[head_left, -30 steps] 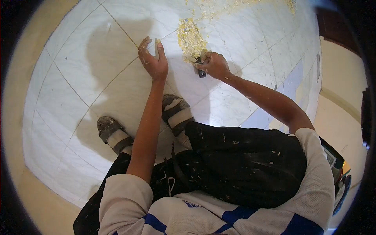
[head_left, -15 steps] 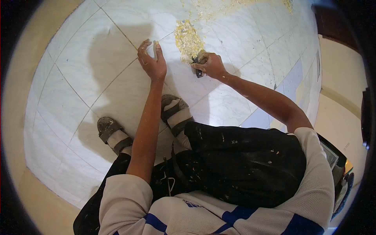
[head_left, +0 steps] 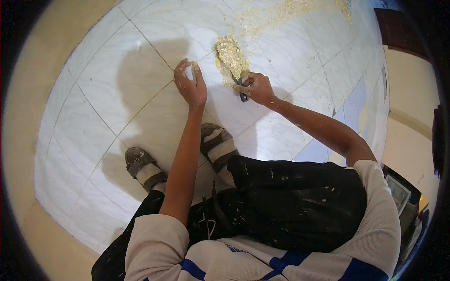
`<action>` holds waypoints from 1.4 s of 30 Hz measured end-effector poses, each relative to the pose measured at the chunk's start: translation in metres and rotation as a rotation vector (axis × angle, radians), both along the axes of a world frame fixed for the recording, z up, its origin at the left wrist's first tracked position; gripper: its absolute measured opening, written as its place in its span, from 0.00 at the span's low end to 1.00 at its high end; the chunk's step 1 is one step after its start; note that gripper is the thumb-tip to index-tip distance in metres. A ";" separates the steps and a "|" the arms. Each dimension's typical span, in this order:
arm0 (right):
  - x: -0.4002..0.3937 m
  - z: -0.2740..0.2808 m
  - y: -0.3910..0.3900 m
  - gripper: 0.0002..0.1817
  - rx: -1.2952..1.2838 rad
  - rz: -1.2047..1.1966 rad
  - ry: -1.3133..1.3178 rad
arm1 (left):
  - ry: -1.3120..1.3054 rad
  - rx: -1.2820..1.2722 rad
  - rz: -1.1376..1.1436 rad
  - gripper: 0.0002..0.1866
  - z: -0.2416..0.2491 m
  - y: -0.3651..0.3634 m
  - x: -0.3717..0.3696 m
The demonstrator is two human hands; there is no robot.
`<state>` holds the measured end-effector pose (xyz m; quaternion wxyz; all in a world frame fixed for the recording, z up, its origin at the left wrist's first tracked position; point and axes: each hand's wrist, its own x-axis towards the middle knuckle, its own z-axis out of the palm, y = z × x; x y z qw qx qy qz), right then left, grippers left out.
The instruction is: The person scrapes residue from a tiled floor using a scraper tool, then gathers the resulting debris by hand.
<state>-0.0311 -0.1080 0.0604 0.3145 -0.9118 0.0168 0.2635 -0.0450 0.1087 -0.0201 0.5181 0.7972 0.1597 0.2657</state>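
Head view. The person squats on a white tiled floor (head_left: 117, 93), both sandalled feet planted on it, arms reaching forward.

Right hand (head_left: 257, 88): grip clenched around the dark handle of a scraper (head_left: 240, 86). The handle end shows below the fist, and the blade runs up and away from the person into a yellowish patch of residue (head_left: 230, 56) on the tile. The blade itself is largely coated in the same material, so its edge cannot be made out clearly.

Left hand (head_left: 191, 85): fingers curled loosely round a small pale object (head_left: 191, 71), pressed between thumb and fingers. What the object is cannot be told. The hand sits just beside the patch, on the tile near a grout line (head_left: 145, 40), and appears to rest on the floor as a brace.

Step in hand, as judged: scraping the caked residue off the tile, with the tool engaged at the near end of the patch. The next move calls for a firm forward push at a low blade angle, so the edge gets under the material without gouging the tile.

Orientation: the scraper's long axis runs from the fist at lower right toward upper left in the frame, working end pointing away from the body. The patch is elongated along nearly the same line.

More loose yellow flecks (head_left: 286, 11) lie scattered further out, well apart from both hands.
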 end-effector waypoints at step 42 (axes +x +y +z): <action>0.116 0.009 -0.148 0.15 -0.231 -0.077 -0.153 | -0.014 -0.016 -0.052 0.13 -0.001 0.005 0.000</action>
